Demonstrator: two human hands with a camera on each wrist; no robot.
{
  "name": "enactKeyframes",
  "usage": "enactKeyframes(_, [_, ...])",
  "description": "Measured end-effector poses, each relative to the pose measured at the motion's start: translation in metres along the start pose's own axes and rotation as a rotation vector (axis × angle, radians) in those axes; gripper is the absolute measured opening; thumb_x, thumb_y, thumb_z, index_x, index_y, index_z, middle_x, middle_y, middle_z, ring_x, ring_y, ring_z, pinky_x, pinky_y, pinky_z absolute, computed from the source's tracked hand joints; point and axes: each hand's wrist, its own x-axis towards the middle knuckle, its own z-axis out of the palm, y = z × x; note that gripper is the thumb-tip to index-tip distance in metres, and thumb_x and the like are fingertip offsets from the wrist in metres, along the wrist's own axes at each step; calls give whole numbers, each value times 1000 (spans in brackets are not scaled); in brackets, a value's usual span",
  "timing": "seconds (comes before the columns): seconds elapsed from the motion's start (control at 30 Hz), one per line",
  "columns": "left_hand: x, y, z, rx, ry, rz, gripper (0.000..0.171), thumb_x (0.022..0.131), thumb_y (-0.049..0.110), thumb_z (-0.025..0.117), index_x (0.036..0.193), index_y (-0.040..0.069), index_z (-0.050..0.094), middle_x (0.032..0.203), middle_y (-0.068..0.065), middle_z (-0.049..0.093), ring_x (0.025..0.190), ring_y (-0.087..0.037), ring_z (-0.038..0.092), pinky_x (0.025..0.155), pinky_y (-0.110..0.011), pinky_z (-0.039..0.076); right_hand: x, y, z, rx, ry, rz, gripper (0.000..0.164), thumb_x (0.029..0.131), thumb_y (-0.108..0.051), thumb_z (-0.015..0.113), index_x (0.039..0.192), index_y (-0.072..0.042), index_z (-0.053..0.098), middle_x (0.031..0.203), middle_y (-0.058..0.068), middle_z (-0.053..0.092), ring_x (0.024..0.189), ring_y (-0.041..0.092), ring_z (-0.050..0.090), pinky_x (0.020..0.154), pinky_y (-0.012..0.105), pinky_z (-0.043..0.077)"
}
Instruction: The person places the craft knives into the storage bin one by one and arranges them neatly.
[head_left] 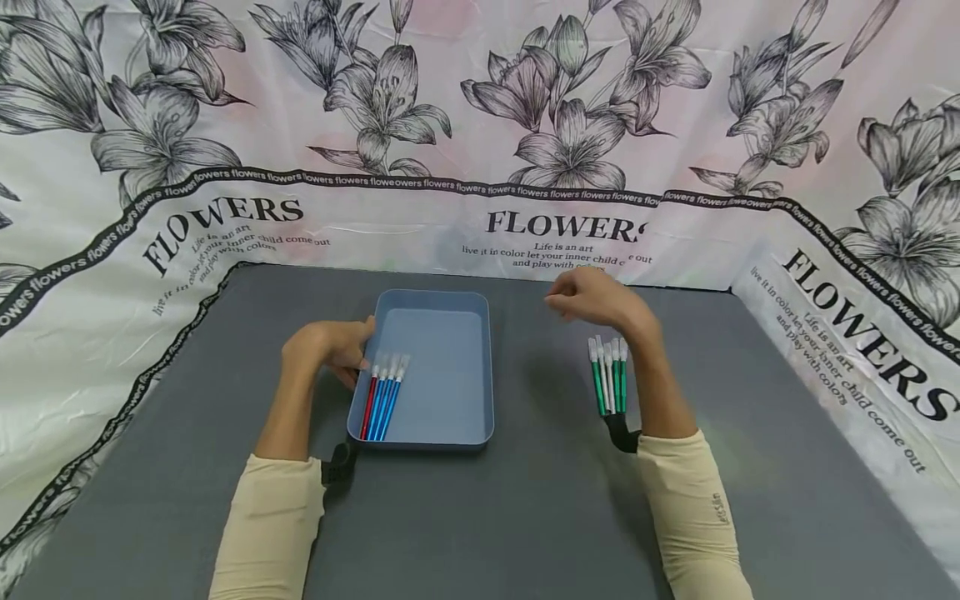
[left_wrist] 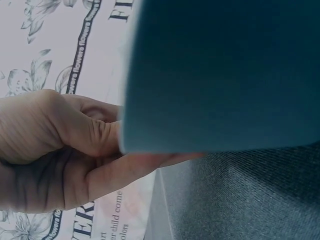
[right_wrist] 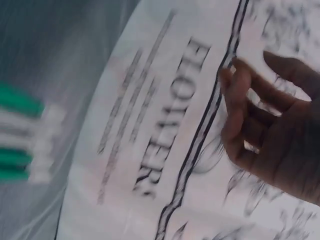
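Seemingly for steadiness, a blue rectangular tray [head_left: 446, 379] bearing slim red and blue pens [head_left: 385, 404] is pinched at its left edge by the left hand [head_left: 337, 346]; slim green and white pens [head_left: 617, 379] are grouped within reach of the empty, loosely curled right hand [head_left: 596, 297].

One desk [head_left: 450, 525], one tray [head_left: 446, 367], one left hand [head_left: 335, 346], one right hand [head_left: 596, 297]; one red pen [head_left: 368, 408], at least three blue pens [head_left: 382, 408], three green pens [head_left: 623, 385], two white pens [head_left: 609, 387].
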Motion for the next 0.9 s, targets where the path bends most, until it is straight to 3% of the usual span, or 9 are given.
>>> enactKeyframes(0.1, [-1, 0, 1, 37, -13, -12, 86, 109, 3, 49, 164, -1, -17, 168, -38, 3, 77, -16, 78, 127, -57, 31, -7, 22, -8, -81, -2, 65, 35, 104, -17, 55, 123, 7, 71, 112, 25, 75, 92, 31, 73, 84, 47, 59])
enactKeyframes(0.13, [-2, 0, 1, 41, -17, -10, 86, 109, 3, 49, 164, -2, -17, 167, -39, 14, 77, -16, 78, 127, -57, 31, -8, 27, -9, -118, -15, 90, 33, 104, -16, 55, 119, 7, 73, 107, 24, 76, 88, 29, 72, 79, 44, 58])
enactKeyframes(0.33, [-3, 3, -1, 15, -8, 11, 87, 109, 2, 50, 163, -3, -18, 168, -39, 6, 88, -22, 80, 127, -60, 29, -3, 43, -8, -276, -196, 298, 22, 97, -16, 68, 84, 0, 77, 68, 4, 63, 63, 15, 52, 65, 33, 44])
enactKeyframes(0.37, [-2, 3, -2, 8, -12, 10, 87, 109, 2, 50, 163, -2, -18, 168, -39, -6, 91, -23, 80, 127, -61, 28, -2, 45, -7, -291, -230, 329, 21, 96, -17, 70, 83, -2, 76, 67, 3, 61, 63, 15, 51, 66, 33, 44])
enactKeyframes(0.57, [-3, 4, -5, 0, -17, -14, 87, 109, 2, 48, 163, 1, -20, 168, -38, -8, 97, -25, 80, 128, -63, 23, 4, 47, 4, -373, -390, 409, 18, 93, -20, 76, 80, -7, 78, 65, -2, 63, 63, 11, 55, 66, 30, 47])
enactKeyframes(0.67, [-4, 4, -5, -25, -7, -12, 88, 108, 1, 49, 164, 1, -19, 165, -41, 18, 95, -24, 80, 122, -57, 39, 7, 50, 9, -378, -422, 436, 17, 92, -20, 77, 82, -7, 80, 68, 0, 70, 63, 11, 60, 63, 28, 48])
enactKeyframes(0.8, [-2, 6, -1, -55, 7, 10, 88, 107, -1, 51, 163, -2, -16, 143, -41, 55, 91, -21, 79, 90, -40, 64, 9, 57, 16, -370, -418, 461, 13, 90, -20, 79, 87, -8, 81, 81, 6, 80, 73, 15, 73, 65, 27, 54])
enactKeyframes(0.83, [-2, 6, 0, -54, 12, 10, 88, 107, 0, 52, 164, -2, -16, 139, -41, 58, 90, -21, 78, 87, -39, 65, 10, 59, 18, -367, -417, 463, 13, 90, -20, 80, 88, -8, 81, 82, 6, 80, 75, 16, 74, 65, 27, 55])
enactKeyframes(0.9, [-2, 6, 1, -40, 12, 12, 88, 107, 0, 51, 164, -2, -15, 149, -42, 48, 88, -20, 78, 94, -41, 63, 11, 61, 21, -360, -423, 466, 13, 91, -20, 80, 91, -7, 80, 84, 6, 81, 78, 17, 75, 65, 27, 56])
